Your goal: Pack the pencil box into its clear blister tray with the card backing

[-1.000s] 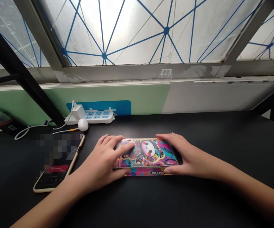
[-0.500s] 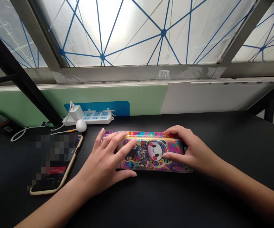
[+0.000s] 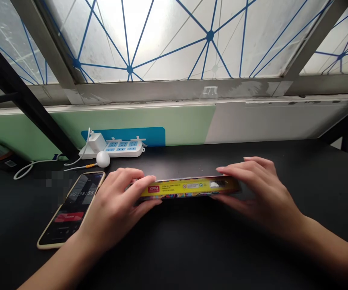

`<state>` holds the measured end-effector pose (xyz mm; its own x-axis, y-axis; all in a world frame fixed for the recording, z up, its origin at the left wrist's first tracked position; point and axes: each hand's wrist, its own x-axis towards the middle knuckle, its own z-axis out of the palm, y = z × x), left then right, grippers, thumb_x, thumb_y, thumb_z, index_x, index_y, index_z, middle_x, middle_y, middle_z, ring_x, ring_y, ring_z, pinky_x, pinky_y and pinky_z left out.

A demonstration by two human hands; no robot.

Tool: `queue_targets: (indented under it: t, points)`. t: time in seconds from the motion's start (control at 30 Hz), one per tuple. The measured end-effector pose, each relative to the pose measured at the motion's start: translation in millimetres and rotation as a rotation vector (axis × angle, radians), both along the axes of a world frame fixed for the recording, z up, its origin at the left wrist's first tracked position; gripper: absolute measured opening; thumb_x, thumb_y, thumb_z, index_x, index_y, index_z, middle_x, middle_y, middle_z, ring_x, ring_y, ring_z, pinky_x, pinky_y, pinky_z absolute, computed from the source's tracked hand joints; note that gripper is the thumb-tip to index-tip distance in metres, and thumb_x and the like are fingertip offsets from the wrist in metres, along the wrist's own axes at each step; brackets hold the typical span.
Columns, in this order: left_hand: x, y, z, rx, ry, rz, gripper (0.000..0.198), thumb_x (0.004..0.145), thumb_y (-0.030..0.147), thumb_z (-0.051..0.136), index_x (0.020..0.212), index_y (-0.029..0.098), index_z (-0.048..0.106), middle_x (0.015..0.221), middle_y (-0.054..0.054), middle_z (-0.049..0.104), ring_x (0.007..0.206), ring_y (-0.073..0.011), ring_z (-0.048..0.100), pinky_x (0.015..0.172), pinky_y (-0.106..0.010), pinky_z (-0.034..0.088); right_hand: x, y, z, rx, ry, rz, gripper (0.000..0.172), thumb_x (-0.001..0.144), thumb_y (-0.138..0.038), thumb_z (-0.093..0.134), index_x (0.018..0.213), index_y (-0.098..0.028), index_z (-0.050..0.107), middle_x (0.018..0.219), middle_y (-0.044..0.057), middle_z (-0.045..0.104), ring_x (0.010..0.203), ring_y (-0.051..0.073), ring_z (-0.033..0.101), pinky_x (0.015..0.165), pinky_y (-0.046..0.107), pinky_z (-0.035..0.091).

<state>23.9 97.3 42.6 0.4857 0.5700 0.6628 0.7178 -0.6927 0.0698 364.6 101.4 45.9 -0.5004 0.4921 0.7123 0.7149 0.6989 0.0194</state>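
Observation:
A flat pencil box [image 3: 188, 188] is in both my hands, above the black tabletop, with its long yellow edge facing me. That edge carries a red XPM label and small print, and the cartoon face is hidden from view. My left hand [image 3: 121, 197] grips the box's left end, fingers on top and thumb below. My right hand [image 3: 258, 187] holds the right end the same way. I cannot tell whether the box touches the table.
A smartphone [image 3: 71, 209] in a gold-edged case lies left of my left hand. Behind it are a white power strip [image 3: 122, 148], a white charger [image 3: 97, 141] and a white ball [image 3: 103, 159] on a cable. A window and black frame bars stand beyond the table.
The box has turned from lying with its cartoon face up to showing its yellow long edge toward me. My hands have stayed on its ends and spread slightly apart.

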Motion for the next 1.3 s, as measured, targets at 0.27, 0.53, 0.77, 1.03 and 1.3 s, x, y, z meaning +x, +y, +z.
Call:
queue_targets:
  t: [0.27, 0.53, 0.77, 1.03, 1.3]
  points:
    - [13.0, -10.2, -0.5, 0.018, 0.257, -0.022, 0.011, 0.099, 0.018, 0.055, 0.110, 0.017, 0.058, 0.112, -0.011, 0.074, 0.098, -0.0284, 0.071, 0.095, -0.044, 0.049, -19.4, -10.0, -6.4, -0.018, -0.209, 0.076, 0.028, 0.096, -0.013, 0.058, 0.122, -0.020, 0.062, 0.108, 0.008, 0.078, 0.095, 0.024, 0.074, 0.090, 0.041, 0.054]
    - [22.0, -15.8, 3.2, -0.116, 0.361, -0.019, 0.025, 0.088, 0.024, 0.074, 0.111, 0.017, 0.066, 0.108, -0.011, 0.073, 0.090, -0.0316, 0.069, 0.070, -0.042, 0.054, -29.9, -10.1, -20.7, -0.072, -0.332, 0.082, 0.032, 0.100, -0.012, 0.049, 0.128, -0.017, 0.063, 0.119, 0.013, 0.074, 0.110, 0.029, 0.069, 0.090, 0.044, 0.057]
    - [22.0, -13.1, -4.2, -0.226, 0.289, -0.050, 0.043, 0.096, 0.029, 0.064, 0.136, 0.015, 0.057, 0.141, -0.019, 0.061, 0.126, -0.0382, 0.059, 0.102, -0.058, 0.048, -28.5, -5.7, -24.3, -0.111, -0.363, 0.099, 0.035, 0.101, -0.016, 0.051, 0.136, -0.017, 0.058, 0.127, 0.014, 0.071, 0.116, 0.030, 0.065, 0.094, 0.047, 0.055]
    - [23.0, -11.2, -12.1, -0.350, 0.369, -0.006, 0.064, 0.097, 0.045, 0.062, 0.153, 0.021, 0.041, 0.160, -0.018, 0.043, 0.148, -0.0422, 0.038, 0.111, -0.070, 0.037, -30.8, -7.3, -16.8, -0.151, -0.328, 0.148, 0.030, 0.099, -0.026, 0.057, 0.128, -0.017, 0.063, 0.121, 0.015, 0.072, 0.112, 0.032, 0.068, 0.090, 0.048, 0.058]
    - [14.0, -2.6, -7.3, -0.584, 0.389, 0.138, 0.085, 0.095, 0.074, 0.043, 0.160, 0.021, 0.031, 0.169, -0.015, 0.024, 0.156, -0.0375, 0.019, 0.121, -0.068, 0.022, -28.8, -9.2, -21.8, -0.266, -0.410, 0.157, 0.054, 0.098, -0.036, 0.062, 0.146, -0.015, 0.051, 0.151, 0.018, 0.055, 0.140, 0.036, 0.049, 0.110, 0.057, 0.047]
